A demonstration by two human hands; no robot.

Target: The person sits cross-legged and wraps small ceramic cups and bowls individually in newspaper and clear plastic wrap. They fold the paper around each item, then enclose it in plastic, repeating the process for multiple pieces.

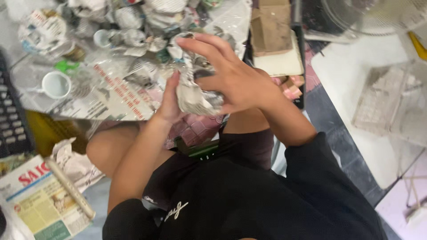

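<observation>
Wrapping step: our right hand point(235, 78) and left hand point(171, 100) close their fingers around a newspaper-wrapped bundle point(195, 95), probably a cup, held above the tabletop point(31, 80); next, tucking loose paper ends.

- A home packing corner is showing: newspaper-wrapped bundles point(133, 18) piling far left.
- White cups point(55, 84) sitting on a glass table point(31, 104); fan point(373, 15) standing far right.

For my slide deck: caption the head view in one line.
Both hands, left hand and right hand, press a newspaper-wrapped bundle above a table of wrapped pieces and white cups.
</observation>
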